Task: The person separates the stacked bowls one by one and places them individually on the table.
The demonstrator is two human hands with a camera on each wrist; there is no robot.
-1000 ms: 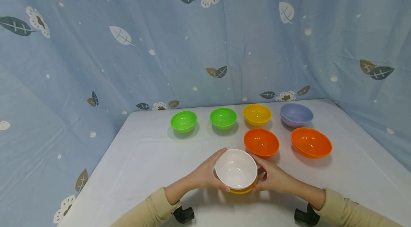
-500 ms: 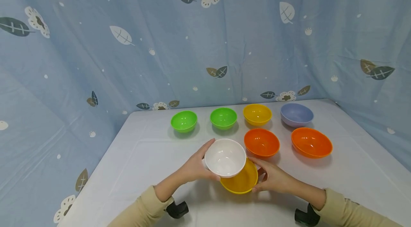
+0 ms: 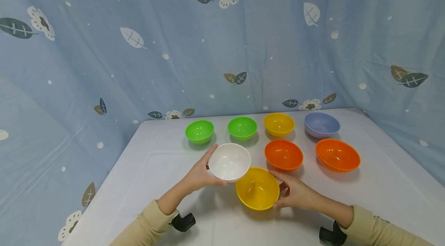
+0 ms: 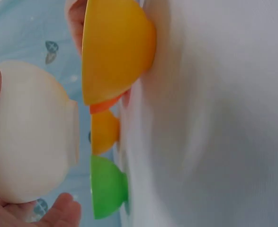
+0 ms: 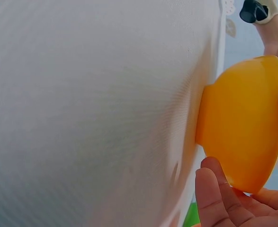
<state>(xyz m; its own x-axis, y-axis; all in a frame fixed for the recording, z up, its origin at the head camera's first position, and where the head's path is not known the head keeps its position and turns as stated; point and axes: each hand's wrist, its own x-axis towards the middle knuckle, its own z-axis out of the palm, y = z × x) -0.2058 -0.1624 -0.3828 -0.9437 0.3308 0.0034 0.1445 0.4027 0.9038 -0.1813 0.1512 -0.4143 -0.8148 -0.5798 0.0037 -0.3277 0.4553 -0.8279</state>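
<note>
My left hand grips a white bowl by its left side, thumb at the near rim. In the left wrist view the white bowl is raised off the table, its foot ring bare. A yellow bowl stands upright on the table just right of and nearer than the white one. My right hand holds this yellow bowl at its right side, fingertips and thumb spread along the wall. The right wrist view shows the yellow bowl with its base down on the cloth and fingers against it.
Two orange bowls stand beyond my right hand. Along the back are two green bowls, a smaller yellow bowl and a lavender bowl. A white cloth covers the table; a blue patterned curtain hangs behind.
My left hand has lifted the white bowl out of the yellow bowl and carried it left and slightly away from me. My right hand has stayed on the yellow bowl.
</note>
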